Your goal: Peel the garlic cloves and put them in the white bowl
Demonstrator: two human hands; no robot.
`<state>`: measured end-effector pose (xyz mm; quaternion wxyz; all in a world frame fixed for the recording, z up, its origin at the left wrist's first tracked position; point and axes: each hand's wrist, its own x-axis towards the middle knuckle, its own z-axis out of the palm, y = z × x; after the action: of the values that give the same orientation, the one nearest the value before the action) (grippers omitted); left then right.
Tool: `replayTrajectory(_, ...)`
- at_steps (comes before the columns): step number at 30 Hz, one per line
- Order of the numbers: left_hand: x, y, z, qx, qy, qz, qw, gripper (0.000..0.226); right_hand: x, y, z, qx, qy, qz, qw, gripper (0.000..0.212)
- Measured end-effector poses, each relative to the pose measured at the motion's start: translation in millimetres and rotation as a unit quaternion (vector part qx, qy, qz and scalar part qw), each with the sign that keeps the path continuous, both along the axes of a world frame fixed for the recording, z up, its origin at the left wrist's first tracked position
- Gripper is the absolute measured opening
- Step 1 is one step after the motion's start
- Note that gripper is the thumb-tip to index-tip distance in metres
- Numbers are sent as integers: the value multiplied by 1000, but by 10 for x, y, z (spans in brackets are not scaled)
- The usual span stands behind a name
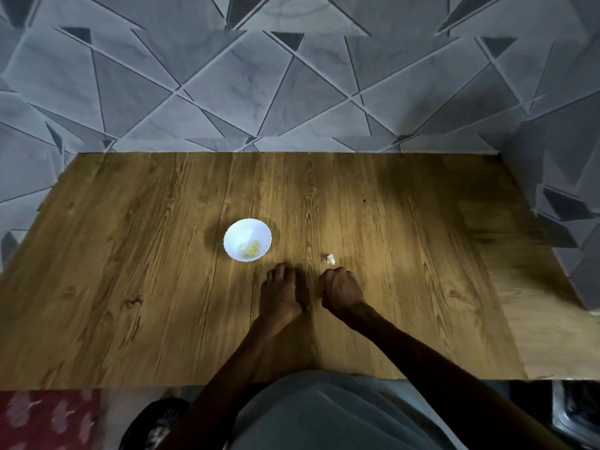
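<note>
I see my left hand [281, 295] resting released on the table [130, 287], my right hand [341, 290] with fingers clenched. A garlic clove [330, 259] lies at its twelve o'clock, the white bowl [238, 233] at ten.

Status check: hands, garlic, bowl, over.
Left hand resting on table, right hand curled, contents hidden. One white garlic piece loose just beyond it. White bowl holds yellowish bits. Path clear.
</note>
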<state>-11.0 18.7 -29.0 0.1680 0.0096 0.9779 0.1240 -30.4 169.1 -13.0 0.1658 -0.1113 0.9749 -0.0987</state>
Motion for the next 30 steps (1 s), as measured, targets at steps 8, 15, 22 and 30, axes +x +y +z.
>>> replayTrajectory(8,19,3,7,0,21,4,1000,92,-137,-61,116,42,19,25,999,31)
replayTrajectory(15,-17,-7,55,128,22,32,991,67,-207,69,102,-123,12,-48,991,19)
replayTrajectory(22,51,9,373,563,-135,224,784,13,45,293,320,-418,-16,-67,906,13)
replayTrajectory(30,103,-14,399,591,-149,225,760,15,179,315,354,-518,-56,-134,843,20)
